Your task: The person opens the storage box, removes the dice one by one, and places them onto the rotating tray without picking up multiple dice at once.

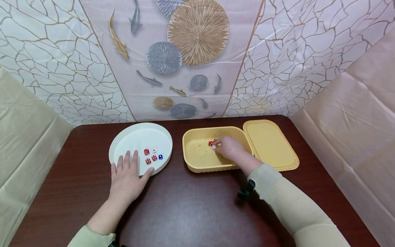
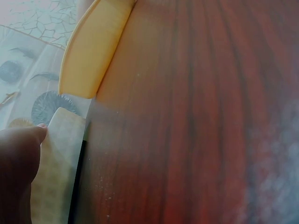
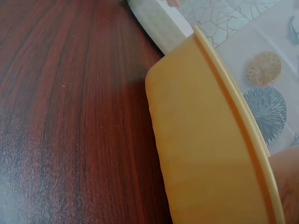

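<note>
In the head view, my right hand reaches over the near rim into a yellow rectangular box. Its fingertips pinch a white die just beside a red die; another red die is partly covered by the fingers. My left hand rests with spread, straight fingers over the near rim of a white round tray. Inside that tray lie several red dice, a white die and a blue die. The wrist views show the containers' outer walls, hiding the dice.
A yellow lid lies flat to the right of the box, against its side. Everything stands on a dark reddish-brown table. Patterned cloth hangs behind the table's far edge, and plain beige cloth on the right side.
</note>
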A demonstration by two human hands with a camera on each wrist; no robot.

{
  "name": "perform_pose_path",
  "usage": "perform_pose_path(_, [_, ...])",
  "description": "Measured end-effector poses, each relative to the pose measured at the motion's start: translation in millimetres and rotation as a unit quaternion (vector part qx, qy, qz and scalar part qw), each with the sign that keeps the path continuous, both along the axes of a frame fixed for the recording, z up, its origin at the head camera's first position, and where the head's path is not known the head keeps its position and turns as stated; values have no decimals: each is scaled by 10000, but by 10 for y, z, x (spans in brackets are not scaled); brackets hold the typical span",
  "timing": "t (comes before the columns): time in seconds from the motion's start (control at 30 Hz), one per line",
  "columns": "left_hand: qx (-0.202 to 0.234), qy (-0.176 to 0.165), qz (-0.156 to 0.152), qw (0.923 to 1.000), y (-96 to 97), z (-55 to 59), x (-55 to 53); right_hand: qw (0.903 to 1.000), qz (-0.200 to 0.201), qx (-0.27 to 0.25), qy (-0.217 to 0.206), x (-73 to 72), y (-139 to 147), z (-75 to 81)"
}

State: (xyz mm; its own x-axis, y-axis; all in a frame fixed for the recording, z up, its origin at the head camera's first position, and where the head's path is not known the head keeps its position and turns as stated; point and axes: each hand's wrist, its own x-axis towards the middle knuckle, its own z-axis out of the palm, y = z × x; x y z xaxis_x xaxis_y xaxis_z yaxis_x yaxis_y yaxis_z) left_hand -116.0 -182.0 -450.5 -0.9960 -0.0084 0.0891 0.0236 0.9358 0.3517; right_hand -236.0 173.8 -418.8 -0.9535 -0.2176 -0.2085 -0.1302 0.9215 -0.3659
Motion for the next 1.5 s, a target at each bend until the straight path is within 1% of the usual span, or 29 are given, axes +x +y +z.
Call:
perform_pose_path(0.4, [12,-4,-4,10000,-18,6,5,9996,-101,-226,93,18,5,36])
perform_pose_path(0.57, [9,-10,-19,10000,-27,-1,-5,9993,-29,-283,233,15,-42,113])
perform_pose_path(0.7, [11,-26,-30,10000,-28,-9,-11,9993,3,-285,248,14,-101,190])
perform_pose_path(0.87, [28,-8,-25,10000,-29,-16,-17,9988,139,-334,322,10,-199,258])
perform_pose_path(0.97, [25,-8,-28,10000,-29,-17,-22,9984,207,-291,447,6,-281,285])
perform_pose_path(1.23, [6,-41,-23,10000,-33,-16,-26,9960,423,-523,582,5,-633,359])
perform_pose_path(1.5, [1,-62,-21,10000,-34,-31,-21,9927,403,-1127,116,38,-1124,440])
